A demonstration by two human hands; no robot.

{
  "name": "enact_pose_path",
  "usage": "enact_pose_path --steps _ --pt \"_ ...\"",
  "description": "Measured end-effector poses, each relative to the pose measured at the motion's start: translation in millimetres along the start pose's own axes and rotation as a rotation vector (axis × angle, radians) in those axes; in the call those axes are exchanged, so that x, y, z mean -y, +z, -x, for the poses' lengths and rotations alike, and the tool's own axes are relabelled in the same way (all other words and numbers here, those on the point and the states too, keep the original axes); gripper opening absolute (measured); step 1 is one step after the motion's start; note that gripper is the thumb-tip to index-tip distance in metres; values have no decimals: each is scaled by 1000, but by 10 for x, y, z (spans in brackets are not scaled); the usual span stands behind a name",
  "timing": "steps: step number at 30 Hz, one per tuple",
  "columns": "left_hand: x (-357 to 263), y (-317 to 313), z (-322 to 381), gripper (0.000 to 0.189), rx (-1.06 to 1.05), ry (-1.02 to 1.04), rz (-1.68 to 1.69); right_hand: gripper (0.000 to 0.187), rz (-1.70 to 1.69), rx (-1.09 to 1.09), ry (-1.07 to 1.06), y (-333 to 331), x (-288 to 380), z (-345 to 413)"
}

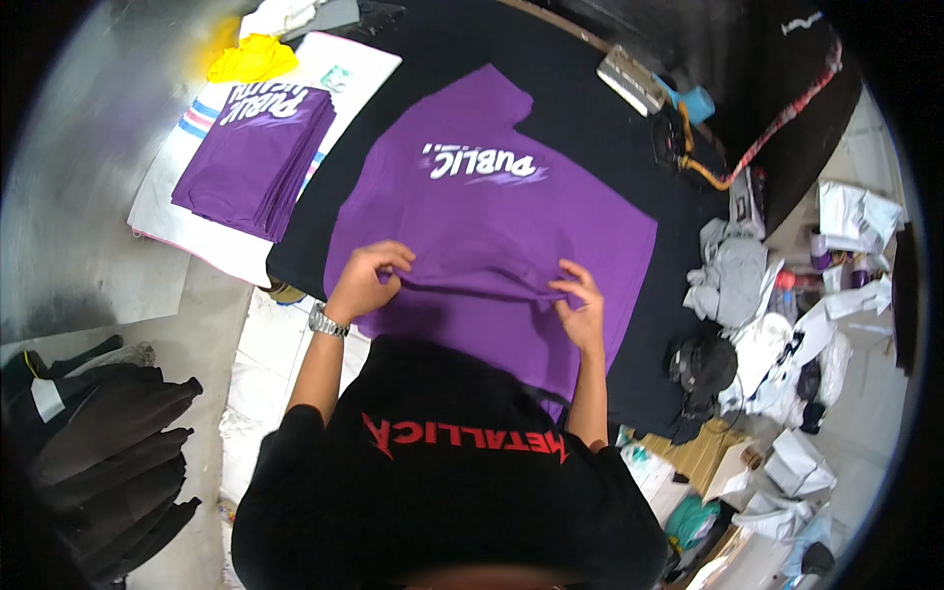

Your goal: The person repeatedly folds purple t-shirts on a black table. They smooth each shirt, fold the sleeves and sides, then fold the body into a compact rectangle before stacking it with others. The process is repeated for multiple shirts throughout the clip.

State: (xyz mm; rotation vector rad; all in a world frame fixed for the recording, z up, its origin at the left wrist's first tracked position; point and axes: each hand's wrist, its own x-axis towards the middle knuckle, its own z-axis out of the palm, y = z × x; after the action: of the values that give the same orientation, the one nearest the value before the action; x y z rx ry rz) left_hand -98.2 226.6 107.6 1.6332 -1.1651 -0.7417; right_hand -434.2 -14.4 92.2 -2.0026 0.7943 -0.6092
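A purple printed T-shirt (479, 221) lies spread on a black-covered table (310, 247), its white print upside down from where I stand. My left hand (372, 276), with a metal wristwatch (328, 321) at the wrist, pinches the fabric at the left end of a raised crosswise fold. At the fold's right end, my right hand (581, 302) grips the cloth between thumb and fingers. Between them the fabric is slightly lifted and shadowed beneath. The shirt's near part hangs towards my body and is partly hidden by my black T-shirt (457, 501).
At left, a stack of folded purple shirts (247, 158) rests on a white sheet (210, 240), with a yellow cloth (254, 59) behind. A box (631, 80) and a corded tool (671, 140) sit back right. Dark garments (118, 435) hang lower left; bags and cloths (767, 354) clutter the right.
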Motion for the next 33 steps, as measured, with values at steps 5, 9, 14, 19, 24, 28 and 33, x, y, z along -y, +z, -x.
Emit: enact_pose_path --steps 5,9,14,19,24,28,33 --pt "789 317 656 13 -18 -524 48 18 117 68 431 174 -614 836" --pt "992 530 707 8 -338 -685 292 10 -1 -70 481 328 -830 711" --pt "968 768 518 18 -415 -697 133 11 119 -54 489 678 -765 402" --pt "933 835 527 25 -445 -663 2 22 287 -46 551 758 -573 331" --pt "858 836 494 22 -386 -635 112 18 331 -41 487 734 -506 331" --pt "779 739 520 19 -340 -677 610 13 -403 -143 582 678 -542 364" --pt "890 632 541 23 -121 -852 438 11 -357 -75 801 693 -657 415"
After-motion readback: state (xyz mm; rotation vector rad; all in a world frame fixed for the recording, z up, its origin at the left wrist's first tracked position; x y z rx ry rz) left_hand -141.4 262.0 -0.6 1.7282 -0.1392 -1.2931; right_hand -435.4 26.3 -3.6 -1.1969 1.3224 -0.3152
